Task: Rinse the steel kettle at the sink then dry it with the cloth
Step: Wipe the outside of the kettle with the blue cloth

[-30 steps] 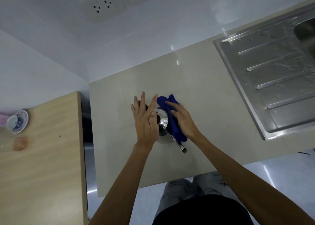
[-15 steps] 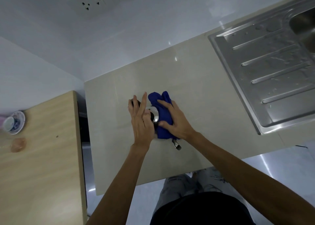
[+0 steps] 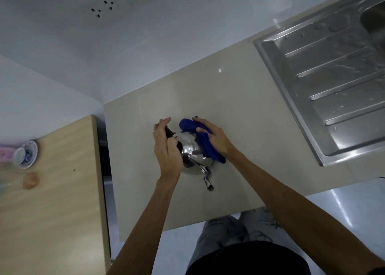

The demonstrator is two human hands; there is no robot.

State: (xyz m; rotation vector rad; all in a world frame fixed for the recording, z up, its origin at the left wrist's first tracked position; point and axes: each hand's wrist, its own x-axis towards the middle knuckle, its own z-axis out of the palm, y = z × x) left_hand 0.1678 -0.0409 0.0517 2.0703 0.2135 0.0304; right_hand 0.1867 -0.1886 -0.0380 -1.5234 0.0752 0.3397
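Note:
The steel kettle [image 3: 190,150] stands on the beige counter [image 3: 239,116], its spout pointing toward me. My left hand [image 3: 166,150] wraps around the kettle's black handle on the left side. My right hand [image 3: 214,139] presses the blue cloth [image 3: 205,147] against the kettle's right side and top. The cloth hides part of the kettle's body. The steel sink [image 3: 333,83] lies to the right, its ribbed drainboard wet with drops.
A wooden table [image 3: 52,202] stands left of the counter across a narrow gap, holding a small patterned bowl on a saucer [image 3: 25,154] and a pale orange lump [image 3: 31,180]. Wall sockets [image 3: 102,7] sit on the white wall behind. My legs are below the counter's front edge.
My right hand has slid the cloth from over the kettle's top toward its right side, uncovering more steel. My left hand's fingers have curled around the handle.

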